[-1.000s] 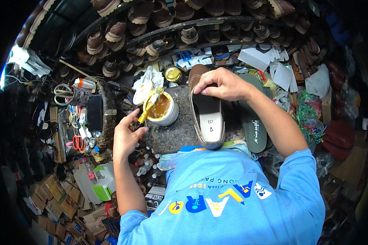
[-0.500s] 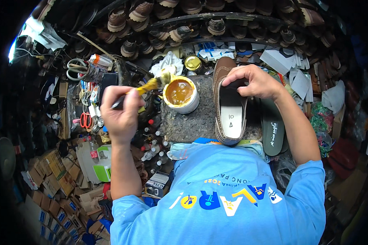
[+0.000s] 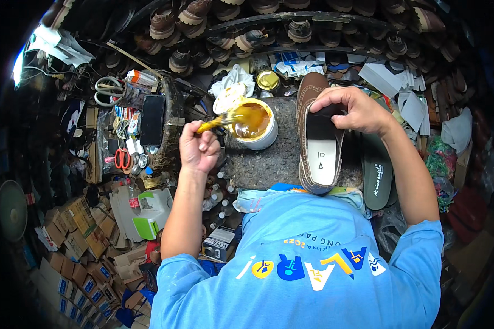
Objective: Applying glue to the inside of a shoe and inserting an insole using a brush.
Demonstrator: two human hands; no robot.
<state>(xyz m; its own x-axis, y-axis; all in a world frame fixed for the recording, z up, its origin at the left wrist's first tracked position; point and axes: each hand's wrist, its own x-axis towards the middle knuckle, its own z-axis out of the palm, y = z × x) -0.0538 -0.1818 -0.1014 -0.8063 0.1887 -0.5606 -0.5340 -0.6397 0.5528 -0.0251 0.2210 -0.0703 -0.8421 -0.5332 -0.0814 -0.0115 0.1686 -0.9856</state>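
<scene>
My left hand point(image 3: 198, 147) grips a glue-coated brush point(image 3: 225, 119) whose tip dips into an open white tub of amber glue point(image 3: 252, 125). The tub stands on a dark stone work block point(image 3: 269, 162). My right hand point(image 3: 352, 107) holds the collar of a brown shoe point(image 3: 318, 142), which lies on the block with its white insole facing up. A dark green insole point(image 3: 376, 178) lies right of the shoe, apart from both hands.
Rows of shoes point(image 3: 291, 24) fill curved shelves at the back. A small gold-lidded tin point(image 3: 268, 80) and a white rag point(image 3: 233, 77) sit behind the tub. A black phone point(image 3: 152, 119), scissors point(image 3: 108, 90) and small bottles point(image 3: 217, 194) crowd the left.
My left hand has swung the brush from left of the tub back over it, so the tip now sits in the glue. My right hand stays on the shoe.
</scene>
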